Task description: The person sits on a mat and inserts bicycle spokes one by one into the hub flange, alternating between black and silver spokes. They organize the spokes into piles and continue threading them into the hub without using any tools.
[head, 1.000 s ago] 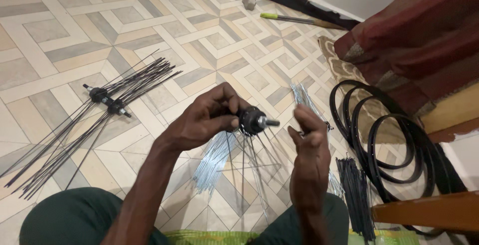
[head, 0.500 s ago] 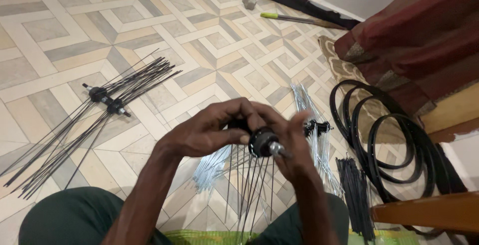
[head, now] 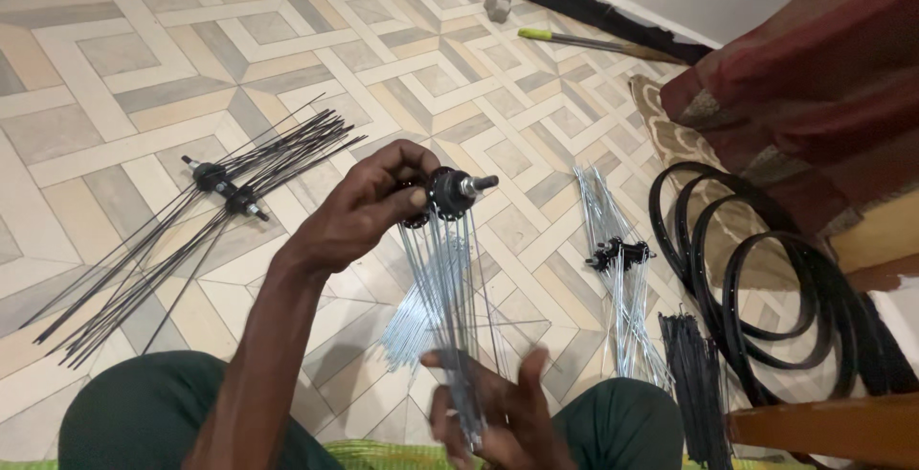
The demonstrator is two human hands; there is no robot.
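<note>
- While the left hand (head: 369,210) holds it up above the tiled floor (head: 115,58), the black wheel hub (head: 446,192) shows a round flange and a short silver axle end pointing right.
- Silver spokes (head: 448,283) hang from the hub in a loose fan, straight and thin.
- Left fingers (head: 397,204) are curled shut around the hub's left side, thumb against the flange.
- Lower down, the right hand (head: 493,413) is closed loosely on the spokes' bottom ends, fingers partly spread.
- On the floor lie 2 more spoked hubs: a black-spoked hub (head: 226,190) to the left, a silver-spoked hub (head: 620,256) to the right.
- Black rims (head: 766,288) lie at far right.
</note>
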